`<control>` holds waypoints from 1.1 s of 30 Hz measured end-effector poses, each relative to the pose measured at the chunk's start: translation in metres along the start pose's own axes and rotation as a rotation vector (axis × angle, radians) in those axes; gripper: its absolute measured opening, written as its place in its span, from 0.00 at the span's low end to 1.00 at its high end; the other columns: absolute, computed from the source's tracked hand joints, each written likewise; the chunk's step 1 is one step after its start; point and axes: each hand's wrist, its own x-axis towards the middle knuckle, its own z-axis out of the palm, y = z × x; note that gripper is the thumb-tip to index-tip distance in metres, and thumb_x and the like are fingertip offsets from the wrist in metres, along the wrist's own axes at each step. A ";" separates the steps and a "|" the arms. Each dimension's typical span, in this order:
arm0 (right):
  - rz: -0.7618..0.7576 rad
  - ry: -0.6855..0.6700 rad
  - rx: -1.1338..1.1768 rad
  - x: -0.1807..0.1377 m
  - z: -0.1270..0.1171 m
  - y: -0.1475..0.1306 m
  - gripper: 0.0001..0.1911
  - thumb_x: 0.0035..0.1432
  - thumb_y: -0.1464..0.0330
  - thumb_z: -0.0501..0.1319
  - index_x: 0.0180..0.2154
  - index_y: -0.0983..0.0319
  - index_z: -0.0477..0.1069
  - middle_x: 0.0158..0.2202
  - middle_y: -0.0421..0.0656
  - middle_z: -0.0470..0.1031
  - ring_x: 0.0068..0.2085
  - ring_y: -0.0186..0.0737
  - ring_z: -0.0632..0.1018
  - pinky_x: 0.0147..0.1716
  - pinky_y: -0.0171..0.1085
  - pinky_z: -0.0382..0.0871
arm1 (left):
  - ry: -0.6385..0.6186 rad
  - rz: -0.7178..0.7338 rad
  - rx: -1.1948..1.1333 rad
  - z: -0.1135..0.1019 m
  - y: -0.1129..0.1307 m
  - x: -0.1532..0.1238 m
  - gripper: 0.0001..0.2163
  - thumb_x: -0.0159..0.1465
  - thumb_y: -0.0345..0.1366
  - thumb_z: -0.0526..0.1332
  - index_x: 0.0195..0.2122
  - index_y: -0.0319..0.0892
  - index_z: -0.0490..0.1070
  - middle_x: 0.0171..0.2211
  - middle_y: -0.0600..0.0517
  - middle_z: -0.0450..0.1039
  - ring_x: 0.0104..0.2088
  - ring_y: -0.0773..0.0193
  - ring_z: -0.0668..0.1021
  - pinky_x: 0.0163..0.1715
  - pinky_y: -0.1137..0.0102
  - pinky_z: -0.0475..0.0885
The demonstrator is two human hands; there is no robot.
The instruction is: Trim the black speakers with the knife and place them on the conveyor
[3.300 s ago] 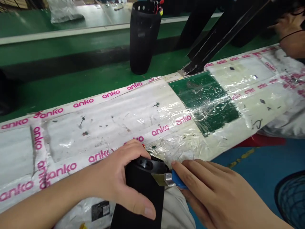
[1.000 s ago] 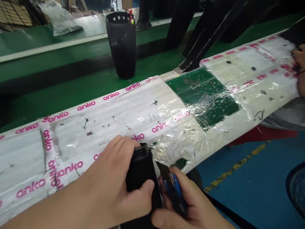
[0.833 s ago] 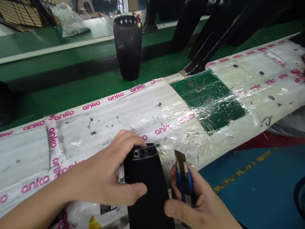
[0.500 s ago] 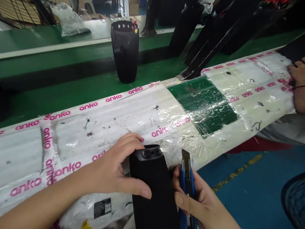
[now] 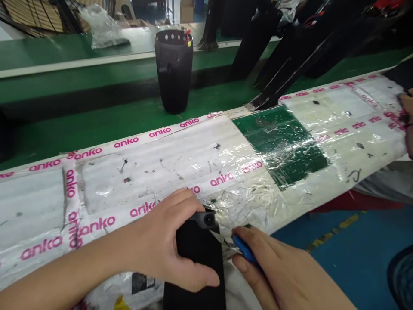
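Observation:
My left hand [image 5: 164, 249] is wrapped round the upper part of a black fabric-covered cylindrical shell [image 5: 196, 262] at the near edge of the bench, thumb across its front. My right hand [image 5: 284, 275] is closed on a blue utility knife [image 5: 243, 252]. Its metal blade lies against the right side of the shell just below the plastic rim [image 5: 204, 218]. The lower part of the shell runs out of view at the bottom.
The bench top [image 5: 155, 163] is covered in white foam, clear film and pink "anko" tape, with a green patch [image 5: 284, 146]. Another black shell [image 5: 174, 73] stands upright on the green conveyor [image 5: 97, 116]. Another person's hand [image 5: 408, 125] rests at the far right. Blue floor lies below right.
The knife, held upright beside the shell half a second ago, has tipped over, and its blade now rests against the shell's right side. My left hand has shifted its grip slightly.

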 end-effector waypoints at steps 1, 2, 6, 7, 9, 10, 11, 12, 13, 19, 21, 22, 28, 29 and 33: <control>-0.098 0.025 -0.144 0.005 -0.004 0.001 0.16 0.79 0.60 0.48 0.53 0.58 0.71 0.35 0.43 0.82 0.27 0.44 0.82 0.19 0.37 0.71 | 0.002 0.000 -0.001 0.001 0.000 0.001 0.25 0.53 0.52 0.77 0.42 0.46 0.68 0.37 0.53 0.66 0.37 0.57 0.73 0.37 0.63 0.72; -0.167 0.044 -0.255 0.010 -0.007 0.001 0.17 0.80 0.62 0.46 0.52 0.60 0.70 0.33 0.43 0.81 0.26 0.43 0.82 0.17 0.38 0.69 | 0.004 -0.003 -0.006 0.001 0.000 0.001 0.25 0.53 0.51 0.77 0.42 0.46 0.68 0.36 0.53 0.67 0.37 0.57 0.73 0.37 0.62 0.72; -0.271 0.011 -0.440 0.023 -0.015 -0.005 0.22 0.81 0.64 0.40 0.50 0.63 0.71 0.30 0.43 0.79 0.24 0.42 0.81 0.17 0.40 0.69 | -0.004 -0.008 -0.040 0.000 -0.001 0.003 0.23 0.52 0.51 0.77 0.38 0.45 0.69 0.35 0.53 0.66 0.38 0.56 0.73 0.38 0.61 0.71; -0.275 -0.017 -0.448 0.024 -0.016 -0.007 0.23 0.81 0.64 0.39 0.49 0.63 0.71 0.29 0.42 0.79 0.24 0.41 0.81 0.17 0.40 0.69 | -0.003 -0.005 -0.048 -0.001 -0.001 0.003 0.23 0.53 0.51 0.77 0.38 0.44 0.69 0.35 0.53 0.66 0.38 0.55 0.73 0.38 0.61 0.71; -0.276 -0.040 -0.459 0.025 -0.018 -0.009 0.23 0.81 0.64 0.39 0.48 0.62 0.71 0.28 0.41 0.78 0.23 0.41 0.80 0.16 0.40 0.68 | -0.004 0.003 -0.059 -0.001 -0.002 0.003 0.23 0.53 0.52 0.76 0.38 0.44 0.69 0.34 0.53 0.66 0.37 0.56 0.73 0.37 0.62 0.70; -0.277 -0.029 -0.465 0.025 -0.018 -0.010 0.23 0.81 0.64 0.38 0.48 0.62 0.71 0.28 0.41 0.78 0.22 0.41 0.80 0.15 0.41 0.67 | -0.004 0.009 -0.062 -0.001 -0.003 0.003 0.24 0.53 0.53 0.76 0.39 0.44 0.70 0.34 0.53 0.66 0.37 0.56 0.73 0.36 0.62 0.69; -0.278 -0.016 -0.470 0.025 -0.018 -0.010 0.23 0.80 0.64 0.38 0.48 0.62 0.70 0.28 0.41 0.77 0.22 0.41 0.80 0.15 0.41 0.67 | -0.007 0.012 -0.063 -0.001 -0.003 0.003 0.24 0.53 0.52 0.77 0.40 0.44 0.70 0.34 0.53 0.66 0.36 0.56 0.73 0.36 0.62 0.69; -0.281 -0.012 -0.472 0.024 -0.019 -0.010 0.23 0.80 0.64 0.38 0.48 0.62 0.70 0.28 0.41 0.77 0.22 0.41 0.80 0.15 0.42 0.67 | -0.010 0.014 -0.062 -0.001 -0.004 0.004 0.24 0.52 0.52 0.77 0.40 0.43 0.70 0.34 0.53 0.67 0.36 0.57 0.73 0.36 0.62 0.69; -0.284 -0.020 -0.470 0.024 -0.019 -0.009 0.23 0.80 0.64 0.38 0.48 0.62 0.70 0.28 0.41 0.77 0.22 0.42 0.80 0.15 0.42 0.67 | -0.012 0.011 -0.062 -0.001 -0.004 0.004 0.25 0.52 0.51 0.77 0.41 0.43 0.71 0.35 0.53 0.67 0.36 0.57 0.72 0.36 0.62 0.69; -0.284 -0.093 -0.476 0.021 -0.021 -0.005 0.20 0.80 0.66 0.40 0.52 0.62 0.68 0.30 0.40 0.77 0.23 0.41 0.79 0.16 0.41 0.68 | -0.026 -0.024 -0.070 -0.002 -0.001 0.004 0.23 0.52 0.50 0.78 0.39 0.44 0.70 0.35 0.54 0.66 0.37 0.57 0.72 0.38 0.62 0.69; -0.294 -0.082 -0.486 0.021 -0.021 -0.006 0.22 0.79 0.67 0.38 0.51 0.63 0.69 0.29 0.40 0.77 0.22 0.41 0.79 0.15 0.41 0.67 | -0.028 -0.019 -0.068 -0.002 0.000 0.004 0.23 0.53 0.50 0.78 0.39 0.44 0.69 0.34 0.54 0.66 0.36 0.57 0.72 0.37 0.62 0.69; -0.302 -0.076 -0.490 0.021 -0.021 -0.007 0.23 0.79 0.67 0.37 0.52 0.63 0.69 0.29 0.40 0.77 0.21 0.41 0.79 0.15 0.41 0.67 | -0.026 -0.013 -0.066 -0.002 0.000 0.004 0.23 0.53 0.50 0.78 0.38 0.44 0.69 0.34 0.54 0.66 0.36 0.58 0.72 0.37 0.63 0.69; -0.279 -0.084 -0.461 0.021 -0.020 -0.009 0.19 0.80 0.65 0.40 0.51 0.62 0.68 0.29 0.39 0.77 0.22 0.41 0.79 0.15 0.42 0.67 | -0.018 -0.004 -0.067 -0.002 -0.003 0.004 0.23 0.52 0.50 0.77 0.38 0.45 0.69 0.34 0.54 0.66 0.37 0.57 0.72 0.38 0.62 0.69; -0.267 -0.086 -0.456 0.020 -0.020 -0.008 0.18 0.80 0.65 0.40 0.50 0.61 0.67 0.29 0.39 0.77 0.22 0.41 0.79 0.15 0.42 0.67 | -0.017 0.001 -0.067 -0.002 -0.004 0.004 0.23 0.52 0.49 0.78 0.38 0.45 0.68 0.34 0.54 0.66 0.37 0.57 0.72 0.38 0.62 0.70; -0.264 -0.121 -0.442 0.019 -0.022 -0.005 0.18 0.80 0.66 0.41 0.50 0.60 0.68 0.29 0.39 0.77 0.22 0.41 0.79 0.15 0.42 0.67 | -0.009 0.024 -0.068 -0.001 -0.003 0.004 0.24 0.51 0.49 0.79 0.39 0.45 0.68 0.34 0.55 0.66 0.36 0.58 0.72 0.39 0.62 0.70</control>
